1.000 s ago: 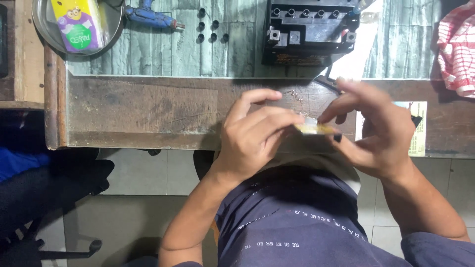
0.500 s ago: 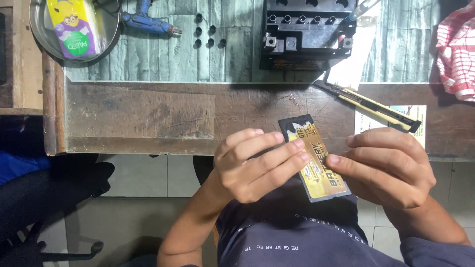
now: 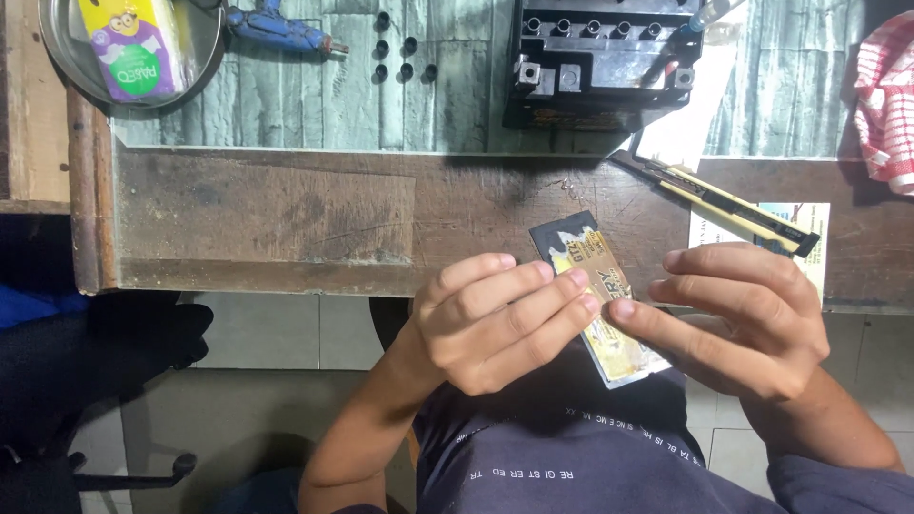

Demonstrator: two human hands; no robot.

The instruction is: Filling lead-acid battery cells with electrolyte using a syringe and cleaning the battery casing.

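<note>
A flat gold and black label strip [image 3: 597,286] lies face up between both my hands, just over the near edge of the wooden bench [image 3: 286,214]. My left hand [image 3: 495,319] pinches its left side with several fingertips on top. My right hand [image 3: 738,319] grips its right side, index finger touching the gold face. A black battery [image 3: 602,62] with a row of open round cells stands at the far side of the bench, apart from both hands.
A yellow and black utility knife [image 3: 728,205] lies on a printed card [image 3: 807,243] right of the strip. Small black caps [image 3: 405,57], a blue glue gun [image 3: 276,30], a metal dish with a colourful packet [image 3: 133,48] and a red checked cloth [image 3: 885,105] lie farther back.
A second ago both hands held the strip edge-on above the bench. They drew it toward my body and turned it face up; since then it has tilted slightly and catches glare.
</note>
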